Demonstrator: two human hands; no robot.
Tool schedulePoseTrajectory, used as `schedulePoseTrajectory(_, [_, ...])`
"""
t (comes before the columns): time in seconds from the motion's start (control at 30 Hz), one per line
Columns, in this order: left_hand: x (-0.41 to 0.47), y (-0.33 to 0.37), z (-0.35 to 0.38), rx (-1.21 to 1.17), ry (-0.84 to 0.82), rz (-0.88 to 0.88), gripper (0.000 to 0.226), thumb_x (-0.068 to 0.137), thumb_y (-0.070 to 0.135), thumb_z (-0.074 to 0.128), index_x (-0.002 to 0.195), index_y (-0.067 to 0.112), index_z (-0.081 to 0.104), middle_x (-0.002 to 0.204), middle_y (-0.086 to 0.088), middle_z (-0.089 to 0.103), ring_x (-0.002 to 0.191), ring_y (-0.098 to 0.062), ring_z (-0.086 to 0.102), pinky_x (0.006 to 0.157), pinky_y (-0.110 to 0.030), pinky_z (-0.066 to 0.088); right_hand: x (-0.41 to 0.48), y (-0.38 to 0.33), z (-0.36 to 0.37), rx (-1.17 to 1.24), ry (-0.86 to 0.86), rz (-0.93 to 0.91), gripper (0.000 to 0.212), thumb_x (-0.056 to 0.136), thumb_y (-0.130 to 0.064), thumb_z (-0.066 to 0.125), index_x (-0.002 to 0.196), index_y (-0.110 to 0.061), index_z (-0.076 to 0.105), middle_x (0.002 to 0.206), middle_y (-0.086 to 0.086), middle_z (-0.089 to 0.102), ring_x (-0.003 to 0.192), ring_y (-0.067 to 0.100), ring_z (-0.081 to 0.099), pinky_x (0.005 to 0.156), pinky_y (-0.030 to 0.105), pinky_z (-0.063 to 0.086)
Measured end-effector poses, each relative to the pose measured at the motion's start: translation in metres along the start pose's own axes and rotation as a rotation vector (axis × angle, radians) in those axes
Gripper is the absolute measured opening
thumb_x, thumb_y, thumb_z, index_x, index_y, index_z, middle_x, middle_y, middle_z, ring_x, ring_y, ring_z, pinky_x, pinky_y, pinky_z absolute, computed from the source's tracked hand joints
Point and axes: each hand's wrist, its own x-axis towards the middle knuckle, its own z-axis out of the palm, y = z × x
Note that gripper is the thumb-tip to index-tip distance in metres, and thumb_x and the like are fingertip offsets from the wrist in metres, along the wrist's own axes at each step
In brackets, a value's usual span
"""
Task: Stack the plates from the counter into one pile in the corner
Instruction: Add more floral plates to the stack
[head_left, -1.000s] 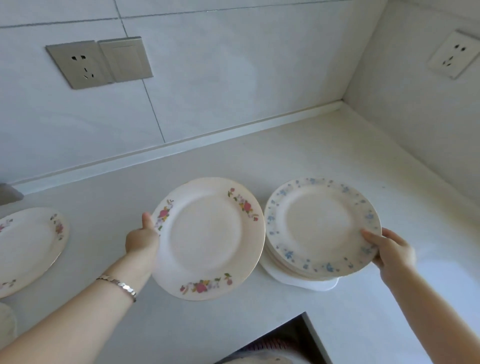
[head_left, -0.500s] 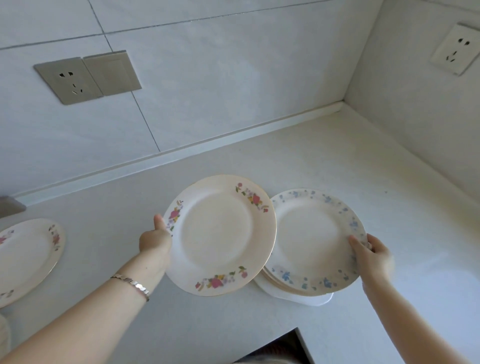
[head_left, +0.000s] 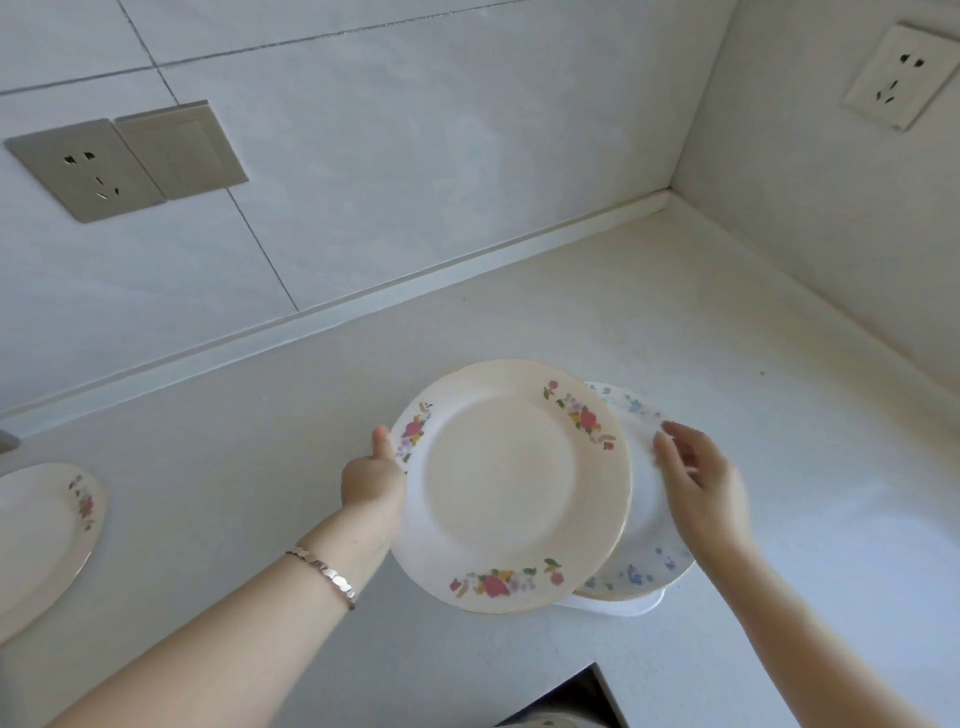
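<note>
1. Cream-coloured pink-flowered plate was up in the air, gripped by the left hand: thumb on top of the rim, fingers hidden underneath. It overlapped the pile but was not yet set down.
2. Pile had a blue-flowered plate on top and at least one white plate under it. It sat on the counter near the front edge, well apart from the corner.
3. Right hand held nothing, fingers loosely spread over the blue-flowered plate's right rim. It was blurred, so I couldn't tell whether it touched.
4. Far-left plate lay flat on the counter, untouched.
5. Estimate: partway done. Left to do: land the held plate, fetch the far-left plate, and probably shift the pile into the corner.
</note>
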Motion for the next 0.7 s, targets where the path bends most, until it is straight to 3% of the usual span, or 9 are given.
schedulePoseTrajectory(0.07, [-0.01, 0.006, 0.013, 0.02, -0.049, 0.024, 0.061, 0.098, 0.045, 0.03, 0.105, -0.008, 0.061, 0.116, -0.026, 0.062, 0.106, -0.038, 0.06, 0.075, -0.032, 0.039, 0.0, -0.011, 0.006, 0.005, -0.157, 0.007, 0.037, 0.094, -0.034, 0.047, 0.124, -0.014, 0.056, 0.102, -0.002, 0.061, 0.095, 0.02, 0.061, 0.076, 0.026, 0.042])
schedulePoseTrajectory(0.13, [-0.02, 0.01, 0.027, 0.06, -0.12, 0.092, 0.057, 0.099, 0.039, 0.031, 0.109, -0.008, 0.061, 0.116, -0.026, 0.062, 0.107, -0.037, 0.059, 0.079, -0.034, 0.043, 0.003, -0.008, 0.007, -0.053, -0.161, 0.056, 0.046, 0.09, -0.038, 0.054, 0.128, -0.014, 0.049, 0.111, 0.0, 0.06, 0.107, 0.025, 0.057, 0.082, 0.03, 0.042])
schedulePoseTrajectory(0.2, [-0.027, 0.01, 0.039, 0.098, -0.223, 0.189, 0.045, 0.099, 0.03, 0.034, 0.111, -0.006, 0.059, 0.117, -0.025, 0.061, 0.103, -0.035, 0.059, 0.082, -0.036, 0.045, 0.007, 0.003, 0.0, -0.116, -0.105, 0.088, 0.052, 0.086, -0.031, 0.062, 0.131, -0.01, 0.047, 0.12, 0.008, 0.061, 0.107, 0.028, 0.058, 0.08, 0.03, 0.042])
schedulePoseTrajectory(0.33, [-0.029, 0.006, 0.051, 0.39, -0.371, 0.395, 0.028, 0.094, 0.033, 0.041, 0.089, 0.006, 0.05, 0.09, -0.015, 0.058, 0.072, -0.026, 0.05, 0.06, -0.028, 0.034, 0.008, 0.029, -0.019, -0.149, -0.062, 0.152, 0.047, 0.083, -0.031, 0.065, 0.125, -0.012, 0.053, 0.112, 0.01, 0.066, 0.093, 0.027, 0.059, 0.075, 0.033, 0.046])
schedulePoseTrajectory(0.43, [-0.034, 0.01, 0.053, 0.647, -0.401, 0.533, 0.034, 0.094, 0.032, 0.043, 0.1, 0.001, 0.056, 0.097, -0.015, 0.063, 0.089, -0.032, 0.061, 0.062, -0.027, 0.035, 0.008, 0.039, -0.026, -0.212, -0.046, 0.148, 0.046, 0.075, -0.042, 0.064, 0.111, -0.013, 0.061, 0.099, 0.007, 0.067, 0.092, 0.031, 0.061, 0.076, 0.037, 0.05])
schedulePoseTrajectory(0.5, [-0.039, 0.015, 0.055, 0.759, -0.391, 0.599, 0.035, 0.095, 0.029, 0.042, 0.104, -0.002, 0.057, 0.103, -0.017, 0.066, 0.095, -0.033, 0.062, 0.065, -0.028, 0.038, 0.01, 0.045, -0.026, -0.247, -0.047, 0.12, 0.035, 0.076, -0.039, 0.068, 0.099, -0.013, 0.064, 0.093, 0.007, 0.065, 0.087, 0.03, 0.059, 0.071, 0.035, 0.048])
schedulePoseTrajectory(0.6, [-0.043, 0.021, 0.055, 0.836, -0.381, 0.625, 0.033, 0.094, 0.024, 0.042, 0.108, -0.002, 0.055, 0.1, -0.015, 0.065, 0.091, -0.032, 0.062, 0.067, -0.028, 0.04, 0.013, 0.049, -0.023, -0.354, -0.031, 0.109, 0.028, 0.08, -0.039, 0.066, 0.095, -0.016, 0.066, 0.089, 0.002, 0.058, 0.08, 0.023, 0.053, 0.065, 0.029, 0.04])
schedulePoseTrajectory(0.7, [-0.051, 0.026, 0.056, 0.895, -0.329, 0.651, 0.034, 0.095, 0.024, 0.041, 0.113, -0.002, 0.053, 0.115, -0.018, 0.061, 0.104, -0.033, 0.059, 0.076, -0.031, 0.044, 0.014, 0.053, -0.022, -0.477, -0.009, 0.105, 0.031, 0.078, -0.051, 0.061, 0.089, -0.022, 0.066, 0.08, -0.003, 0.058, 0.077, 0.022, 0.056, 0.061, 0.029, 0.044])
